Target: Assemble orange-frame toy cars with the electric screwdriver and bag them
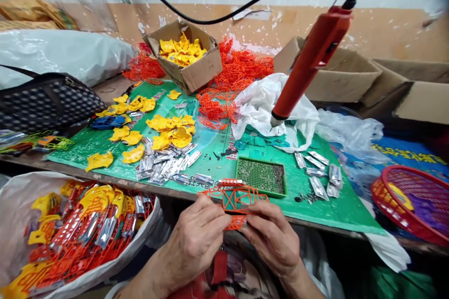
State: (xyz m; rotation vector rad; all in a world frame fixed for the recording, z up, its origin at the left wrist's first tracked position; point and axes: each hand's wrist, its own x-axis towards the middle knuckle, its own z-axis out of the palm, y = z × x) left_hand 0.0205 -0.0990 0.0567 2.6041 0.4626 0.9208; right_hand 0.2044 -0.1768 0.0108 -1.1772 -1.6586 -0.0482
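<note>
Between my hands, just in front of the table edge, is an orange plastic lattice frame (pixel 234 198). My left hand (pixel 196 236) pinches its left end, and my right hand (pixel 271 231) grips its right end with fingers closed. Just beyond the frame lies a green tray (pixel 261 175) with many small holes and dark screws at its right side. Silver metallic parts (pixel 164 166) are heaped to the left of it, with yellow plastic shells (pixel 171 128) behind them. A red electric screwdriver (pixel 312 63) hangs above the table at the right, its tip over a white plastic bag (pixel 252 107).
A white sack (pixel 21 187) of yellow, red and silver assemblies stands at the lower left. At the back, a cardboard box (pixel 199 67) holds yellow shells beside piled orange frames (pixel 242 67). A red basket (pixel 386 196) sits at the right. A black cable (pixel 210 21) crosses overhead.
</note>
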